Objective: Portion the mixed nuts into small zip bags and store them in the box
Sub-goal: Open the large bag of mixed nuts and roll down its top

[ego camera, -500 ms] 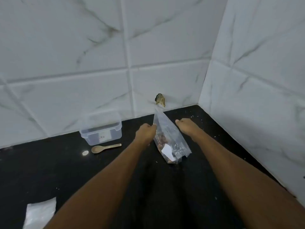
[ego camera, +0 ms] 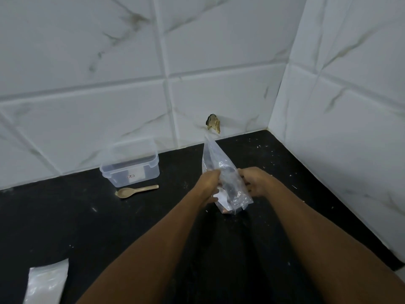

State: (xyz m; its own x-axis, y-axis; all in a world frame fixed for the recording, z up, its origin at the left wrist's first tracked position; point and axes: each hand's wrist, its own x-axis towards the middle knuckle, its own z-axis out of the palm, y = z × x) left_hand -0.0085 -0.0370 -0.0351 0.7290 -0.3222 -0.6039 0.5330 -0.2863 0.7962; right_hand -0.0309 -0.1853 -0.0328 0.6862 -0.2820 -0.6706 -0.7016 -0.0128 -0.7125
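A black countertop (ego camera: pixel 114 233) meets white marble-look wall tiles (ego camera: pixel 87 62) in a corner. At its middle stands a tall clear nut bag (ego camera: pixel 221 172) (upright, leaning a little left), gripped from both sides: the left hand (ego camera: pixel 208 185) curls its fingers on the left edge, the right hand (ego camera: pixel 254 183) pinches the right. A clear lidded box (ego camera: pixel 130 170) sits by the wall, a wooden spoon (ego camera: pixel 135 191) just before it. Small zip bags (ego camera: pixel 47 281) lie at the near left.

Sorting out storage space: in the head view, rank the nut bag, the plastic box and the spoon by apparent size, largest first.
1. nut bag and plastic box: look alike, unsure which is larger.
2. spoon: clearly smallest.
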